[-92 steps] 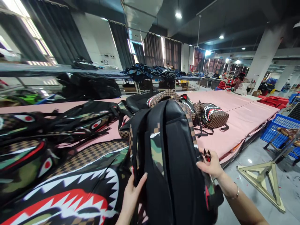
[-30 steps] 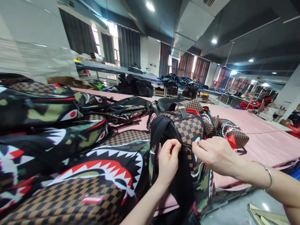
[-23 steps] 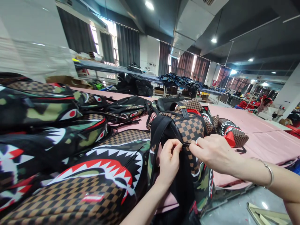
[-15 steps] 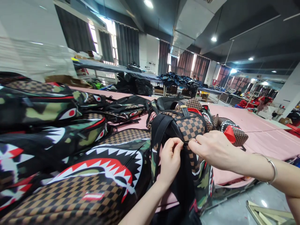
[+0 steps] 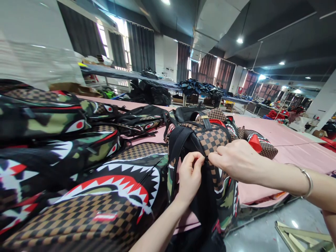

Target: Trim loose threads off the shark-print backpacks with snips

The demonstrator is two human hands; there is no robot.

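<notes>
A backpack [image 5: 214, 140] with brown-and-black checks, camouflage patches and black straps stands near the edge of the pink-covered table, in front of me. My left hand [image 5: 191, 176] is closed in a pinch at its back, beside a black shoulder strap [image 5: 175, 147]. Right next to it, my right hand [image 5: 236, 159] is also closed, fingertips against the checked side of the bag. The fingertips of both hands nearly meet. Whatever small piece sits between them is too small and too covered to make out. A silver bangle [image 5: 307, 183] circles my right wrist.
To the left lies a large checked backpack [image 5: 105, 206] with a shark-mouth print, with several more camouflage backpacks [image 5: 52, 119] piled beyond. Pink cloth [image 5: 291, 140] covers the table. Pale frame pieces [image 5: 301, 234] lie on the floor at right. People and machines are far behind.
Both hands stay pinched at the same place on the backpack. My right hand has shifted slightly left and up, closer to the left. The view has tilted a little.
</notes>
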